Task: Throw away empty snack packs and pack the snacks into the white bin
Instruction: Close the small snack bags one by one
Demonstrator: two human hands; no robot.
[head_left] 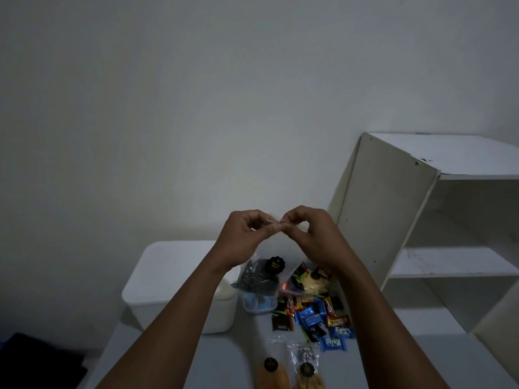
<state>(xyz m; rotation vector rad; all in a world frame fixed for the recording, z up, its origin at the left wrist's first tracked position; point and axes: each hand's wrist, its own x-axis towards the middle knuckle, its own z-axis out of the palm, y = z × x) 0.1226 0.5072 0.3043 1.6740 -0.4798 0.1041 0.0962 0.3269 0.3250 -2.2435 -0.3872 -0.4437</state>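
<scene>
Shelving (pixel 438 220) stands at the right, and the lidded white bin (pixel 174 279) sits on the worktop (pixel 222 360) at the left. Between them, held up in the air, hangs a clear plastic bag (pixel 276 248) of dark cookies; the left hand (pixel 241 237) and right hand (pixel 314 234) each pinch its top edge, fingertips almost touching. It looks light, limp and slippery, its contents probably brittle, so the sealed top strip is the best hold. Loose wrapped candies (pixel 317 318) lie scattered on the worktop below
</scene>
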